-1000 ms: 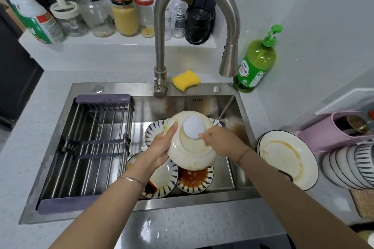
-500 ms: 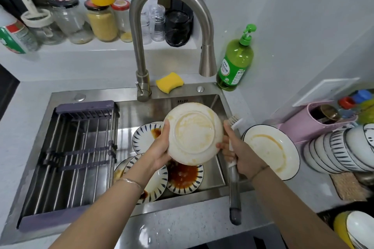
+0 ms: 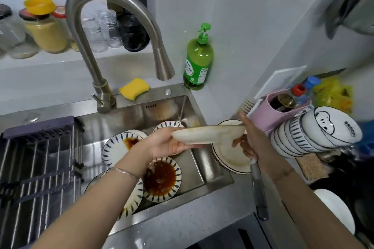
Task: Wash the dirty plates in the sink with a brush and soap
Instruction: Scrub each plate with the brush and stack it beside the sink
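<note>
**Left hand** [image 3: 162, 146] is gripping a plate [image 3: 208, 134] by its rim, holding it nearly level above the 3 o'clock edge of the sink [image 3: 202, 170], likely bound for the stack [image 3: 228, 160] on the table [image 3: 182, 226]. **Right hand** [image 3: 258, 143] is clasping the brush [image 3: 259, 188], bristles up, at the plate's 3 o'clock. Dirty plates [image 3: 162, 180] are lying in the sink. Soap [image 3: 199, 60] is standing at 12 o'clock.

A home kitchen: a stainless steel sink [image 3: 202, 170] with a curved brushed-metal faucet [image 3: 113, 26] at centre, food jars [image 3: 47, 32] upper left, stacked striped ceramic bowls [image 3: 315, 135] at right.
</note>
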